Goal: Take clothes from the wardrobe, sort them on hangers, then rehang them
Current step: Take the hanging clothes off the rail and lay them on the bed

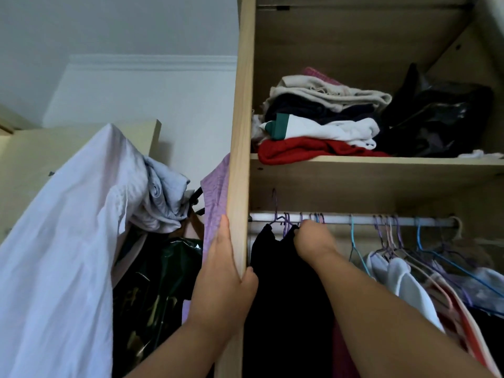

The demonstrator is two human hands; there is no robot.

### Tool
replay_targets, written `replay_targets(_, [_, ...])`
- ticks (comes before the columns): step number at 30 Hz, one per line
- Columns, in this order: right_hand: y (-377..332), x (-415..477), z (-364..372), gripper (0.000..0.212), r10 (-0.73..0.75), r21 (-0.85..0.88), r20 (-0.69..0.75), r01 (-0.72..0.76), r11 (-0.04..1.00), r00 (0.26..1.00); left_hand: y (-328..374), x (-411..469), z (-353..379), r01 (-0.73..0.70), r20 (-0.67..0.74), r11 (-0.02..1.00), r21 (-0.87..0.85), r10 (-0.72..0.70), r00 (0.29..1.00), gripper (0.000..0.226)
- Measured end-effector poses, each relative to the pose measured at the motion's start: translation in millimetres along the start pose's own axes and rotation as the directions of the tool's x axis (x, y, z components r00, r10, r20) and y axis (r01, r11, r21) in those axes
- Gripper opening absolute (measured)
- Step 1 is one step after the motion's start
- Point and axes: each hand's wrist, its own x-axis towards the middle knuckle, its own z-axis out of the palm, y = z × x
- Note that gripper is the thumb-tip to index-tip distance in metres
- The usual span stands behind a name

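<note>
Far left: pale shirt draped over the top of an open door, hanging down. Just right of it, a crumpled light-blue cloth bunched above a dark shiny bag. A lilac garment hangs against the outer face of the wardrobe's side panel.

Left hand clasps that panel's front edge: fingers flat and straight up the outer face, over the lilac fabric, thumb hooked round to the inner side.

Inside the wardrobe, a black garment hangs at the left end of the white rail on a purple hanger. Right hand is up just under the rail, fingers curled and gripping the black garment's right shoulder; cannot tell if the hanger wire is in the grip too.

Further right on the rail: an empty blue hanger, then a bunch of purple, pink and blue hangers with a white garment and other clothes.

The shelf above holds a folded stack, with a red piece at the bottom and a beige piece on top; a black bag sits beside it.
</note>
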Motion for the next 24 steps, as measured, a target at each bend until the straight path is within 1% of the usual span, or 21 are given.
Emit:
replay_targets(3, [6,-5,-7,0.022,-0.034,-0.018,-0.032,0.033,0.999,0.999,0,1,-3,-0.006,0.018,1.000,-0.005,0.006,1.000,0.090])
replay_targets(6, [28,-28,-20,0.027,-0.052,-0.023,-0.086,0.050,0.998,0.995,4,0,-7,0.018,0.042,1.000,-0.025,-0.017,0.999,0.087])
replay_targets(7, [37,-37,-28,0.028,-0.065,-0.026,-0.102,0.063,0.998,0.993,5,-1,-9,-0.004,0.048,1.000,0.010,0.004,0.999,0.084])
replay_targets(8, [46,-47,-38,0.027,-0.085,-0.026,-0.117,0.083,0.996,0.989,6,-2,-11,-0.059,0.044,0.994,0.091,0.056,0.998,0.081])
replay_targets(10, [68,-69,-63,0.025,-0.120,-0.008,-0.151,0.120,0.993,0.981,6,-2,-9,-0.242,0.066,0.923,0.298,0.233,0.970,0.081])
replay_targets(11, [78,-79,-76,0.025,-0.134,0.012,-0.174,0.138,0.990,0.976,8,-1,-7,-0.316,0.100,0.884,0.344,0.300,0.949,0.081])
replay_targets(12, [91,-91,-89,0.024,-0.138,0.034,-0.201,0.148,0.988,0.970,13,-2,-2,-0.375,0.129,0.858,0.352,0.352,0.927,0.079])
replay_targets(14, [114,-116,-114,0.022,-0.107,0.092,-0.233,0.132,0.987,0.967,29,-8,9,-0.439,0.179,0.843,0.312,0.401,0.898,0.071])
replay_targets(16, [136,-146,-139,0.021,-0.073,0.159,-0.221,0.109,0.981,0.973,47,-16,25,-0.448,0.240,0.867,0.219,0.397,0.886,0.072])
replay_targets(17, [146,-163,-151,0.020,-0.059,0.172,-0.216,0.098,0.980,0.975,56,-21,34,-0.429,0.286,0.888,0.164,0.374,0.882,0.073])
replay_targets(19, [161,-200,-174,0.019,-0.045,0.142,-0.213,0.077,0.987,0.976,69,-29,53,-0.372,0.368,0.923,0.102,0.312,0.876,0.076])
replay_targets(21, [172,-242,-193,0.020,-0.034,0.086,-0.196,0.051,0.995,0.980,80,-38,72,-0.302,0.390,0.953,0.031,0.266,0.881,0.075])
replay_targets(24, [184,-307,-215,0.020,0.029,0.020,-0.185,-0.026,0.999,0.982,90,-66,104,-0.173,0.439,0.976,-0.132,0.214,0.873,0.064])
